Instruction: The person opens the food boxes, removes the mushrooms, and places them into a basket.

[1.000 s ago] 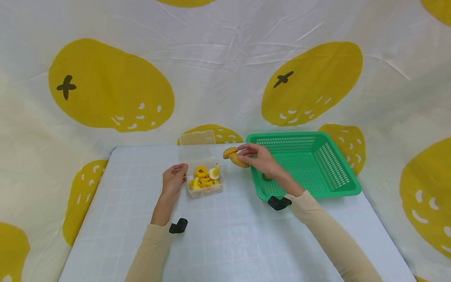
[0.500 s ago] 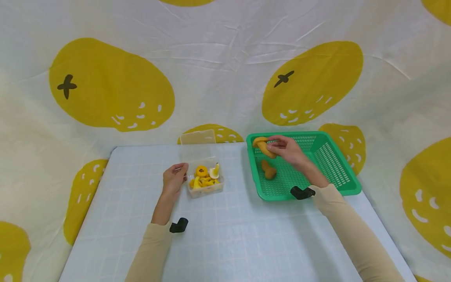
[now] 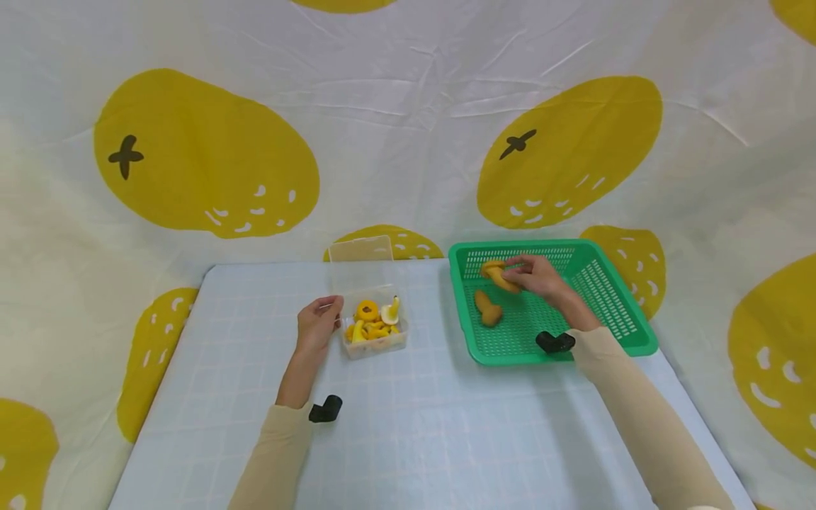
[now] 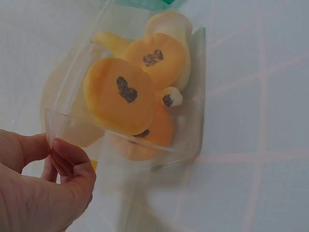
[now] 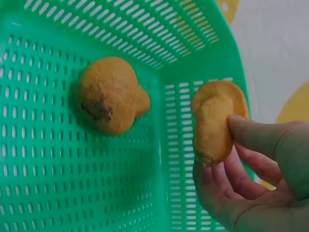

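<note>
My right hand (image 3: 538, 275) holds a yellow-brown mushroom (image 3: 500, 276) inside the left back part of a green basket (image 3: 468, 340). In the right wrist view, the thumb lies on the mushroom's stem, with the fingers behind it. A second brown mushroom (image 5: 108, 94) lies on the basket floor, apart from the hand. My left hand (image 3: 316, 327) pinches the left edge of a small clear plastic box (image 3: 382, 345) between thumb and fingers. Several yellow mushrooms (image 4: 120, 99) sit in that box, some with dark marks on their caps.
A clear lid (image 3: 360, 249) stands raised at the back of the box. The table (image 3: 408, 425) carries a pale checked cloth. Behind it hangs a white curtain (image 3: 395, 142) printed with large yellow fruit.
My right hand has carried its mushroom rightward from beside the box, over the basket's left rim and down into the basket. The left hand stays at the box.
</note>
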A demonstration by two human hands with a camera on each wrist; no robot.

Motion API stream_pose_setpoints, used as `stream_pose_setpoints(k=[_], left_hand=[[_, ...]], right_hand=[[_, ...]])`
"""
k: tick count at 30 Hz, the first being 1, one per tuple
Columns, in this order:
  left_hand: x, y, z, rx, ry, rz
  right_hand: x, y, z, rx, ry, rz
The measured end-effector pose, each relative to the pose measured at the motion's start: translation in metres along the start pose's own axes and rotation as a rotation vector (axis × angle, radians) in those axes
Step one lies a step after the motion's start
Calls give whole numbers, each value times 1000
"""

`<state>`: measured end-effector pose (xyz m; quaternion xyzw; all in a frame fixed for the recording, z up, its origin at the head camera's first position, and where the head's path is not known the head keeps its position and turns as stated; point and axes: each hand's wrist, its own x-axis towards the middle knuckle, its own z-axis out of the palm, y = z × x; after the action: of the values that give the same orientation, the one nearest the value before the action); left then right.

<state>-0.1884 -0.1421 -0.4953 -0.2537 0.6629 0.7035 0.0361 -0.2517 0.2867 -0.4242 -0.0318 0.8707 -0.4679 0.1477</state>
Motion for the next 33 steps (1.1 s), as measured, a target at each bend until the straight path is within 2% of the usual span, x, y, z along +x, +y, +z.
stream_pose_setpoints(k=[4, 13, 18, 24, 30, 33], left_hand=[[0, -1, 0, 9, -4, -1], [-1, 0, 3, 16, 3, -8], [-2, 1, 2, 19, 9, -5], [-1, 0, 2, 19, 8, -4], [-2, 0, 1, 24, 9, -17], [-2, 0, 1, 25, 10, -19]], right_hand=[[4, 8, -1, -57, -21, 33], [9, 24, 0, -263, -59, 114], [8, 25, 0, -293, -95, 137], [1, 15, 3, -321, -41, 111], [-4, -1, 11, -351, -2, 33], [-4, -9, 17, -330, 2, -18]])
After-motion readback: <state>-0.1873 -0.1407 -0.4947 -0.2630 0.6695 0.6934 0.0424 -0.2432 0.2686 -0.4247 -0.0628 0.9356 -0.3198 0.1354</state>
